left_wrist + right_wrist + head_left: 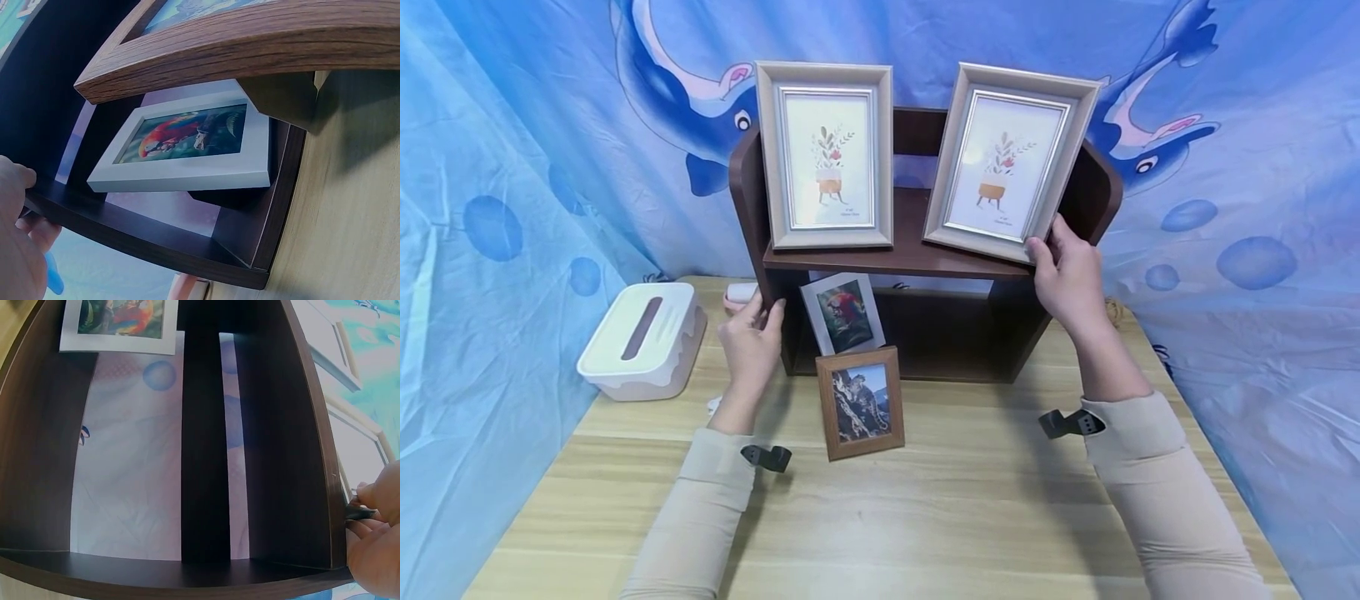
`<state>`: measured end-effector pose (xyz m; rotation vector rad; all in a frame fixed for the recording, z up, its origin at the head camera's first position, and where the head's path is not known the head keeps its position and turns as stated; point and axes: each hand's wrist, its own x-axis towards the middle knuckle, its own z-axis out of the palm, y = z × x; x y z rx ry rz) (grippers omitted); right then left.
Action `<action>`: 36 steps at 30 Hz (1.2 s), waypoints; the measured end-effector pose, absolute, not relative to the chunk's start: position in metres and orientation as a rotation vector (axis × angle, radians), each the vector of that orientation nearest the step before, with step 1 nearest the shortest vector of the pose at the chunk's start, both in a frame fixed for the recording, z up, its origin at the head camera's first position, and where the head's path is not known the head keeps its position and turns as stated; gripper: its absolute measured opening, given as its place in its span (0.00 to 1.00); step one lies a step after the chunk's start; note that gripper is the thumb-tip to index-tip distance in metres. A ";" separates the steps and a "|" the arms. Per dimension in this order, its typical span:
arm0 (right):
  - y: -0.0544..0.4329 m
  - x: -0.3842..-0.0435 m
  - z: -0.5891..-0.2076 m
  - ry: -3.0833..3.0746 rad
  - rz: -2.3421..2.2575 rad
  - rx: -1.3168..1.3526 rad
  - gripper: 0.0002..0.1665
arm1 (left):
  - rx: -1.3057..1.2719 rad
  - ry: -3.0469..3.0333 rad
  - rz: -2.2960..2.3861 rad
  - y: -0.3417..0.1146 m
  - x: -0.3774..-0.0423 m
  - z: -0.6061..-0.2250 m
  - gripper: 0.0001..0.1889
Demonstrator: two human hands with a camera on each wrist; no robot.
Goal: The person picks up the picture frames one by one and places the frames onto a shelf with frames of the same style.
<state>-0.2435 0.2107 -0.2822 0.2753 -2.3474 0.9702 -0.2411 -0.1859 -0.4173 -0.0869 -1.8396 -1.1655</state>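
Note:
A dark brown two-tier shelf (907, 225) stands on the table. My left hand (748, 358) grips the edge of its left side panel, thumb in front. With thumb and fingers, my right hand (1071, 279) pinches the lower right corner of a beige picture frame (1067, 167), which leans tilted on the upper tier. A matching picture frame (825, 239) stands upright to its left. On the lower tier, a white picture frame (256, 156) with a parrot picture sits at the left. A wooden picture frame (861, 452) with a wild-cat picture stands before it.
A white tissue box (647, 333) with a slotted lid is on the table left of the shelf. Close behind my left hand lies a small pink and white object (741, 293). Blue dolphin-printed curtains (490, 250) surround the wooden table (865, 533).

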 end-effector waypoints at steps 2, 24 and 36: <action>0.211 -0.243 -0.282 -2.347 0.991 0.276 0.16 | -0.089 -1.843 -1.164 -0.186 -0.241 -0.416 0.11; 0.240 -0.217 -0.320 -1.808 1.288 0.385 0.12 | -0.081 -1.837 -1.169 -0.187 -0.244 -0.419 0.12; 0.258 -0.217 -0.366 -1.615 1.345 0.243 0.09 | -0.084 -1.828 -1.150 -0.187 -0.246 -0.421 0.12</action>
